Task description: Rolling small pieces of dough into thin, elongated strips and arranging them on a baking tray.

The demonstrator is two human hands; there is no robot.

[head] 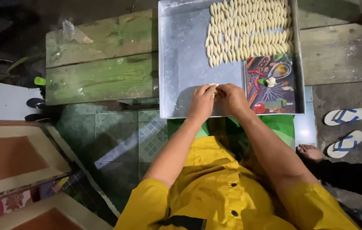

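Left hand [201,101] and right hand [231,99] together over tray [181,64], both grips pinching dough piece [213,86], rows of shaped dough [249,30] beyond, tray on green tabletop [100,64]

Both bare forearms reach forward and slightly inward from short yellow sleeves, so that the two hands meet in front of the body. The left hand [201,102] is seen from the back, its knuckles up and its fingers curled down and inward, the fingertips turned toward the other hand. The right hand [231,99] lies just beside it, also back up, the wrist bent a little and the fingers folded toward the left hand. The fingertips of both hands press together at one spot between them, pinching closed on a small pale piece. The elbows stay low and wide, near the torso.
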